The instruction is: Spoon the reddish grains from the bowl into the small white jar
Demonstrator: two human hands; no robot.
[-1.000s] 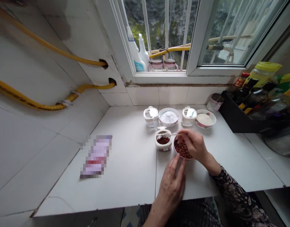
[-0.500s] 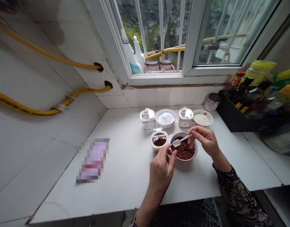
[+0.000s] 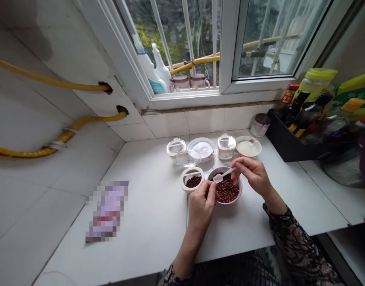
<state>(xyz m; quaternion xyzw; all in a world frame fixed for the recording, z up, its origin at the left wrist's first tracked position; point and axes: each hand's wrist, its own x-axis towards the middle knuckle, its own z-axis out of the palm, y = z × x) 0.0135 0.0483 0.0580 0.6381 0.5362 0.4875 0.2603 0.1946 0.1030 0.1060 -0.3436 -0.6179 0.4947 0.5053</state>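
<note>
My right hand [image 3: 250,172] pinches the handle of a small white spoon [image 3: 218,178] above a bowl [image 3: 239,195] of dark reddish-brown peppercorn-like grains [image 3: 228,190]. The spoon's scoop points left. My left hand [image 3: 202,200] is at the bowl's left side, thumb and forefinger pressed together beside the scoop. What those fingers hold, if anything, is hidden. Just left of the bowl stands a white-rimmed seasoning jar [image 3: 184,184] with its clear lid [image 3: 188,157] raised and the same grains inside.
Behind stand two lidded seasoning jars [image 3: 226,146], a bowl of white granules [image 3: 202,150] and a bowl of pale powder [image 3: 248,147]. A black box of bottles [image 3: 280,137] is at right. A blurred purple packet [image 3: 109,208] lies at left, near the tiled wall.
The view has shifted, so the counter items appear further left. My left thumb and forefinger have closed together beside the scoop. My right hand still holds the spoon over the bowl.
</note>
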